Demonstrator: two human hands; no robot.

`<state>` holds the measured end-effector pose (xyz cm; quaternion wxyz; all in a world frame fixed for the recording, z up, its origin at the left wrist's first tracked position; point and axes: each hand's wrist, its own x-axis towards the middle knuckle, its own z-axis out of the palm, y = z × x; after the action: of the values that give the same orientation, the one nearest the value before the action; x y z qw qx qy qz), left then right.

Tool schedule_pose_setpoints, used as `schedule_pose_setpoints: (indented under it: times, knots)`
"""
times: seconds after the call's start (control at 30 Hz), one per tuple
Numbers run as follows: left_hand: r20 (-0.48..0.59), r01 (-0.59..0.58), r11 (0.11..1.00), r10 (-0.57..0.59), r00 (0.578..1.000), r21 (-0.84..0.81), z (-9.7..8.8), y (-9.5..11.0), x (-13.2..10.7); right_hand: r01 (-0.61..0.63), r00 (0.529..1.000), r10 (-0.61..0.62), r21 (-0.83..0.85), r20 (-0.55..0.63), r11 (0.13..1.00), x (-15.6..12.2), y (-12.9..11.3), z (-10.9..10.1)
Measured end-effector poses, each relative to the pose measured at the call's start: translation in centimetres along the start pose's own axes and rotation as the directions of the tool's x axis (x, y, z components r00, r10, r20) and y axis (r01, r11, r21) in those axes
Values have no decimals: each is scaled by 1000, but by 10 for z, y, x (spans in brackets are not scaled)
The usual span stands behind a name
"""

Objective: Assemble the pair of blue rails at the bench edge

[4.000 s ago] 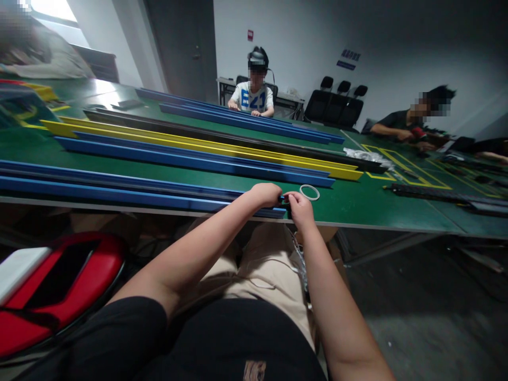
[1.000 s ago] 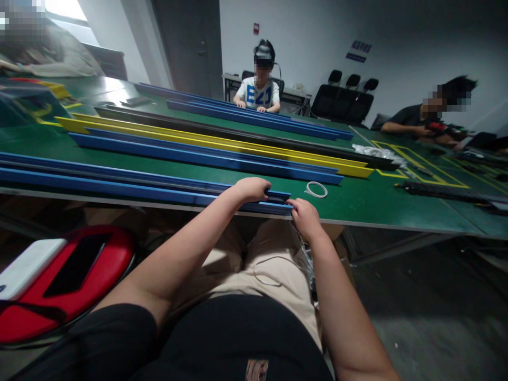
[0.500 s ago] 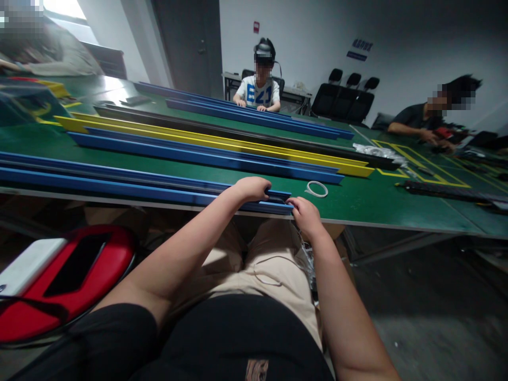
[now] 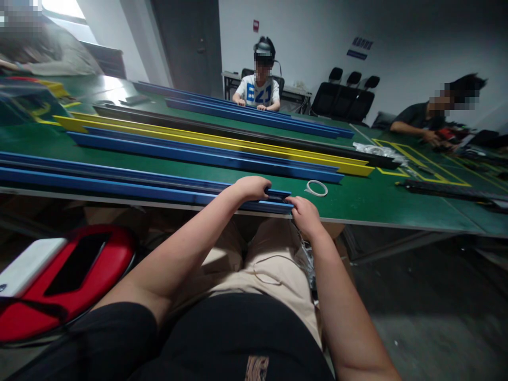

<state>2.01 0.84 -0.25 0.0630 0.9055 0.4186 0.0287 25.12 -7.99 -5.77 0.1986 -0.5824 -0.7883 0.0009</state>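
A long blue rail [image 4: 119, 186] lies along the near edge of the green table [image 4: 369, 201]. My left hand [image 4: 251, 188] is closed over the rail near its right end, fingers curled round the top. My right hand [image 4: 304, 212] is closed at the rail's very end, fingertips pinching there; what it pinches is too small to make out. A thin white ring [image 4: 316, 188] lies flat on the table just right of both hands, apart from them.
More blue, yellow [image 4: 198, 138] and black rails lie across the table. A person in a white shirt [image 4: 260, 92] sits at the far side, another person [image 4: 428, 121] at the right. A red stool [image 4: 59, 275] stands at my left.
Four seconds ago my right hand was raised in a pinch beside the left hand; it has dropped to the rail's end. Over the last second both hands hold still.
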Motion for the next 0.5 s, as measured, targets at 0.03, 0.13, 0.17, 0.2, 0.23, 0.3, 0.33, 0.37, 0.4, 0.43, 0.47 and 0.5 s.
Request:
schedule_pose_setpoints:
  times: [0.03,0.13,0.17,0.2,0.23,0.3,0.33,0.37,0.4,0.43,0.47,0.5]
  knots:
    - [2,0,1000,0,1000,0,0,0,0,3,1000,-3,-16,4,1000,0,0,0]
    - [9,-5,1000,5,1000,-3,-1,1,0,14,1000,-14,-37,8,999,0,-2,-2]
    - [10,-8,1000,8,1000,-6,-2,1,-1,15,1000,-15,-38,7,999,0,-3,-3]
    - [10,-13,1000,13,1000,-10,-2,1,-1,14,1000,-13,-39,4,999,0,-4,-3]
    - [10,-19,1000,19,1000,-14,-2,1,-1,8,1000,-8,-37,-3,999,0,-5,-4]
    - [7,-26,999,26,1000,-27,-2,1,-1,-10,999,10,-26,-30,1000,0,-7,-4]
    - [4,-30,999,30,1000,-36,-2,1,0,-19,999,19,-17,-45,1000,0,-7,-4]
    - [-1,-36,998,36,999,-47,-2,0,0,-25,998,25,-7,-56,1000,1,-7,-3]
    - [-7,-43,997,42,999,-58,-2,0,0,-29,998,29,3,-62,1000,1,-7,-3]
    - [-14,-51,996,50,999,-71,-1,0,-1,-33,997,34,15,-65,999,2,-6,-2]
    - [-24,-60,995,59,998,-82,-1,-1,-1,-39,997,41,28,-65,999,2,-6,-1]
    - [-37,-72,993,69,997,-95,-1,-1,-1,-48,997,51,45,-64,998,3,-5,0]
